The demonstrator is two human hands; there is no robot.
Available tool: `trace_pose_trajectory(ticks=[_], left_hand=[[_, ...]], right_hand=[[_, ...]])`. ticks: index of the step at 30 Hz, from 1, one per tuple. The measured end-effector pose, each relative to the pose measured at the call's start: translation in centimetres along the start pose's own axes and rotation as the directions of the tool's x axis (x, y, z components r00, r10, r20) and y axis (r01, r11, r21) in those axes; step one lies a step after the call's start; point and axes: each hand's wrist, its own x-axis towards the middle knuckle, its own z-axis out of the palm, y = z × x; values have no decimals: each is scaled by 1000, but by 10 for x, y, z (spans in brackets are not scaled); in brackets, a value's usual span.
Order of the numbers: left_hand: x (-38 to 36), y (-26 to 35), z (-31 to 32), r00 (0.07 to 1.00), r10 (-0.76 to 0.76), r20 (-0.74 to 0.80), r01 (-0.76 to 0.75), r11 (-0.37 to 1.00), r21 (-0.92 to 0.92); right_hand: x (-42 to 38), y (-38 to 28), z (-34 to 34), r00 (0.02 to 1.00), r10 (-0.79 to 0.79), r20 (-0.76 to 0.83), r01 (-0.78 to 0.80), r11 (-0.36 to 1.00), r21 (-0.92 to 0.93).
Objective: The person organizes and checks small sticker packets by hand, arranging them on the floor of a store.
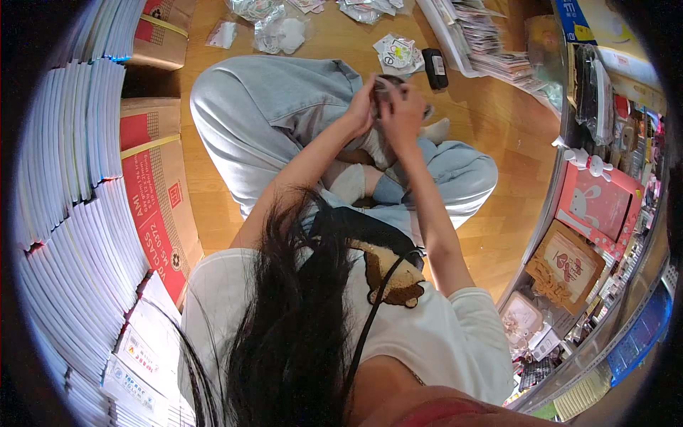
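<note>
Above my crossed legs, my left hand (363, 108) and my right hand (403, 115) come together around a small dark rounded object (389, 80). The left fingers wrap its left side, while the right fingers bend over its front and top. Motion blur and the fingers hide most of it, so I cannot make out its kind. Just beyond the hands, on the wooden floor, lies a clear packet of stickers (398, 54) with "Love" lettering. Right of that packet is a small black device (435, 69) with a white label.
More clear sticker packets (281, 32) lie farther off on the floor (526, 142). A white tray (455, 43) of packed cards stands at the upper right. Tall stacks of books (71, 142) and cardboard boxes (153, 185) line the left. Shelves with a pink rabbit box (594, 203) crowd the right.
</note>
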Motion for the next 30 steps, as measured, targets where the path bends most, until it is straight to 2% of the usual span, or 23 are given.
trace_pose_trajectory(ticks=[1,3,4,7,9,11,13,16,19,22,25,28,30], left_hand=[[-2,0,2,999,-38,-17,38,999,36],[-7,7,8,993,-97,-63,103,989,106],[-15,12,18,992,-65,-104,78,989,125],[-8,7,8,999,-51,4,50,990,135],[-2,4,-4,996,-70,63,42,929,367],[-2,-3,-8,993,-38,109,-11,909,416],[-9,-7,-3,989,62,136,-99,952,290],[-15,5,7,996,75,45,-82,984,161],[2,1,-5,992,42,116,-47,998,38],[-9,3,2,1000,0,23,-1,999,50],[-20,15,17,987,-82,-136,96,991,93],[-6,3,2,999,-27,17,26,999,32],[-3,-2,-5,996,-34,79,15,975,224]], right_hand=[[-5,-3,6,998,-48,31,50,996,-68],[5,-1,15,999,-8,38,11,997,-77],[11,0,19,999,12,42,-9,997,-81],[28,6,27,996,68,50,-62,990,-124],[40,23,35,983,169,67,-164,984,-71],[51,43,32,963,262,58,-260,965,-42],[63,59,20,938,346,19,-345,938,-28],[59,67,-5,926,377,11,-376,922,93],[21,43,-4,963,262,68,-270,920,283],[-1,2,2,992,-97,81,95,995,17],[13,-3,13,996,-34,82,43,993,-107],[32,2,25,992,50,115,-30,985,-172],[44,14,32,966,198,167,-180,977,-117]])
